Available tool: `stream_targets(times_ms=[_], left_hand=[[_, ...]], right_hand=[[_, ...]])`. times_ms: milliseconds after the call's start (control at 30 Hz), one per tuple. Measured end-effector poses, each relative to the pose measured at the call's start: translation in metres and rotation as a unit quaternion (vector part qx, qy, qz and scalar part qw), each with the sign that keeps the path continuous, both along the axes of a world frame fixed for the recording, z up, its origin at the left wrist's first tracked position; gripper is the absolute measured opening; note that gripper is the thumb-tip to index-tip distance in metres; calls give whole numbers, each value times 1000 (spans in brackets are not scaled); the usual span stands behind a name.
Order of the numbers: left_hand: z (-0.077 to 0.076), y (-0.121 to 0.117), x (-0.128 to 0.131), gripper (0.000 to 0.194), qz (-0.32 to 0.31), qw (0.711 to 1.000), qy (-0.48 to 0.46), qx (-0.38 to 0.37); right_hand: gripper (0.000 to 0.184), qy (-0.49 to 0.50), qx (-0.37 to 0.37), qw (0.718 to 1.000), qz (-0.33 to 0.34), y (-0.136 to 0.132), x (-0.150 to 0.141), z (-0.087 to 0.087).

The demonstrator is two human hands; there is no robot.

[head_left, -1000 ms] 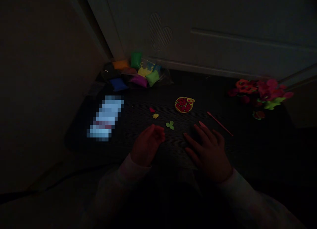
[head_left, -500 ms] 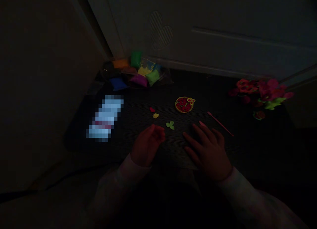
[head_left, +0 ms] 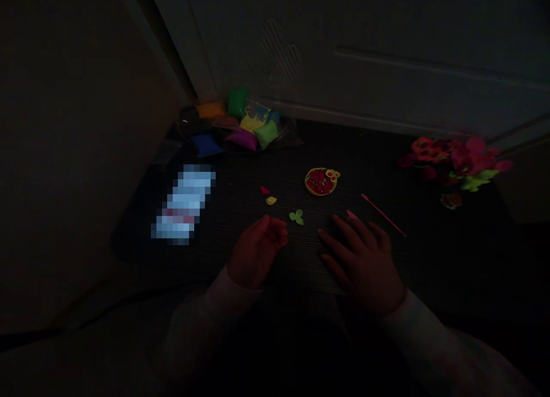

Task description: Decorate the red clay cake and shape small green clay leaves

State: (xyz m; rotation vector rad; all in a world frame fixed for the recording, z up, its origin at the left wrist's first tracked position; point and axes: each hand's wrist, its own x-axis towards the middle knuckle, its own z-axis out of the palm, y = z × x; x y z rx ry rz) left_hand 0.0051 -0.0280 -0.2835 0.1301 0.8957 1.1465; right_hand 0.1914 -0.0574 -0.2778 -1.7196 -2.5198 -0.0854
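My left hand (head_left: 258,248) rests on its side at the dark table's near edge, fingers loosely curled with the thumb apart; nothing shows in it. Palm down on the tabletop lies my right hand (head_left: 365,262), fingers spread. A pink tool (head_left: 352,215) pokes out past its fingers, partly covered. Between the hands and a little farther off is a light green three-leaf piece (head_left: 297,217). Beyond my left hand are a small yellow piece (head_left: 271,201) and a small red piece (head_left: 264,190). Farther back sits a round yellow-rimmed piece (head_left: 321,181) filled with red shapes and small flowers.
A thin pink stick tool (head_left: 384,215) lies right of my right hand. A lit phone-like screen (head_left: 184,202), pixelated, is at left. Several coloured clay packets (head_left: 243,138) lie at the back left. Pink and red flowers (head_left: 466,156) stand at right. A pale panel (head_left: 387,36) rises behind the table.
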Motion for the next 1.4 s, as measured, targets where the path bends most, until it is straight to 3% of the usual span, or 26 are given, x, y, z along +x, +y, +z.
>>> stream_targets(times_ms=[1167, 1400], left_hand=[[0, 0, 0, 20, -2, 1000, 5, 5], [0, -4, 3, 5, -29, 993, 102, 53]], right_hand=[[31, 17, 3, 1000, 6, -3, 5, -4], [33, 91, 56, 992, 61, -5, 7, -3]])
